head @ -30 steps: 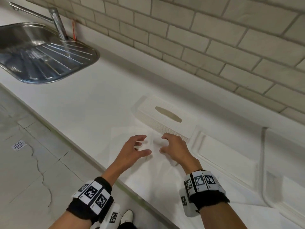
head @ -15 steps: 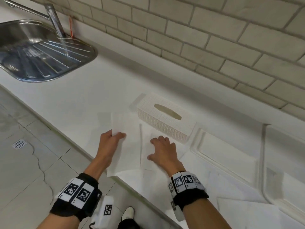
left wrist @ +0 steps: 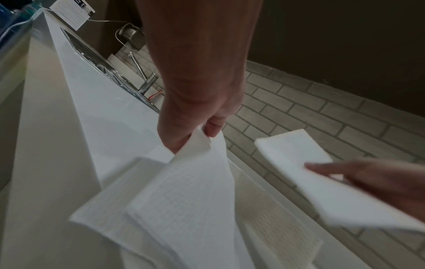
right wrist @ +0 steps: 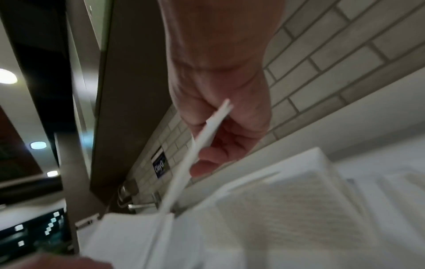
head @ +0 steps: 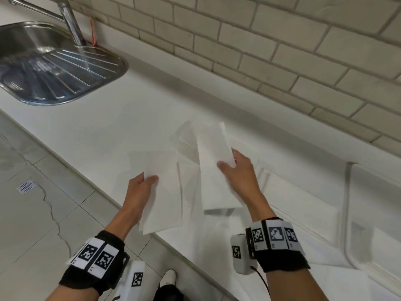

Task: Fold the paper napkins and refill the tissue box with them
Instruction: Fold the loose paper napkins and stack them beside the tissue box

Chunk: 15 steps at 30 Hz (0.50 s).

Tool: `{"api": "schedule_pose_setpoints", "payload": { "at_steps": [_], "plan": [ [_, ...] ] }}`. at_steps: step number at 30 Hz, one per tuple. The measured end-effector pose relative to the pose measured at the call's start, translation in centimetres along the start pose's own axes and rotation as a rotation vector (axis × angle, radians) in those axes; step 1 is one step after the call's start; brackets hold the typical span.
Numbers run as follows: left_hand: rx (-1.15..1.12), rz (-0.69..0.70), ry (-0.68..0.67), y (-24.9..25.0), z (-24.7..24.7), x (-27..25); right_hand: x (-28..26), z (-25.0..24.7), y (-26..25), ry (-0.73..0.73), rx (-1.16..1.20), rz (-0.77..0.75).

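Observation:
My right hand (head: 227,161) pinches a folded white napkin (head: 213,164) between thumb and fingers and holds it lifted above the counter, in front of the tissue box (head: 185,144). That white woven box is largely hidden behind the napkin. In the right wrist view the folded napkin (right wrist: 197,143) shows edge-on in my right hand (right wrist: 207,132), with the tissue box (right wrist: 287,200) below. My left hand (head: 149,181) pinches the far left corner of a second napkin (head: 165,198) lying at the counter's front edge. The left wrist view shows that pinch (left wrist: 195,135) on the napkin (left wrist: 184,191).
More white sheets (head: 188,185) lie between the two napkins. A steel sink (head: 54,61) with a tap (head: 69,18) is at the far left. White panelled boards (head: 303,203) lie to the right. The brick wall (head: 282,51) backs the counter; tiled floor (head: 32,192) is below left.
My right hand has picked the folded napkin up off the counter and raised it toward the box. My left hand still pinches the other napkin near the counter edge.

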<state>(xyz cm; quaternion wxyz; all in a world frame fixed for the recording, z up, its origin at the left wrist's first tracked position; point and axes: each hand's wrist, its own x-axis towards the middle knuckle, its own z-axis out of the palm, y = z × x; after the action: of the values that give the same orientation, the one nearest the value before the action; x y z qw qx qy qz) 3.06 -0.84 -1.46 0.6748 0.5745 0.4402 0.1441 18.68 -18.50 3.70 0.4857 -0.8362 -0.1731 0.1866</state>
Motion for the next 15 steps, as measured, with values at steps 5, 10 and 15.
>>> {"api": "schedule_pose_setpoints", "payload": {
  "at_steps": [5,10,15],
  "plan": [
    [-0.085,-0.06,-0.06,1.1,1.7,0.2,-1.1,1.8,-2.8,-0.094,0.344,0.025],
    [-0.257,-0.083,-0.222,2.2,2.4,-0.2,-1.7,7.3,-0.3,-0.191,0.204,0.132],
    [0.065,0.099,-0.012,1.8,2.0,-0.1,-1.3,9.4,2.5,0.003,-0.04,0.24]
  ]
}}
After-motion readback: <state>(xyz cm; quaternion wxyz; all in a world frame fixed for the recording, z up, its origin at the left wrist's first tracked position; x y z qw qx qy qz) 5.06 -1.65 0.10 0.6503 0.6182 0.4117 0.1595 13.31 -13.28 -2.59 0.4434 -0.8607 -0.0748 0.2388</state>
